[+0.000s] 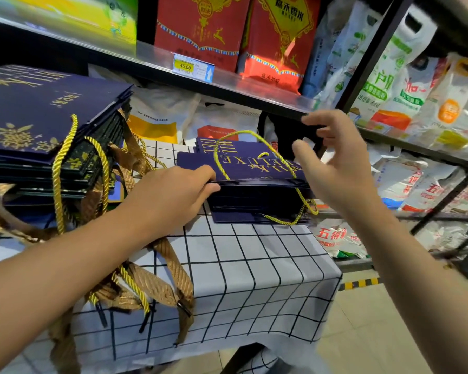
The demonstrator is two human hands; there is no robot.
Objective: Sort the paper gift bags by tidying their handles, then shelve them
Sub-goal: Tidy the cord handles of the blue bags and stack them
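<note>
**Navy gift bags, gold cords everywhere**

Sitting on a table with a white grid-pattern cloth (254,265) is a small stack of flat navy paper bags (257,193), folded, with gold lettering printed on the top one. Its yellow-gold twisted cord handle (227,147) loops up over the face of the top bag, and another cord pokes out at the stack's lower right corner.

My left hand (170,195) is pinching the near left edge of that stack, thumb on top and fingers curled underneath. My right hand (333,168) hovers just right of the stack, fingers spread and loosely bent, holding nothing.

Off to the left there's a much taller pile of the same navy bags (38,125) with gold snowflake-ish prints, and its cords plus brown ribbon handles (168,268) spill down over the cloth in a tangle.

Behind everything: a store shelf (227,85) with red boxes (238,33), a yellow price tag (185,66) and white rice sacks (405,85).
</note>
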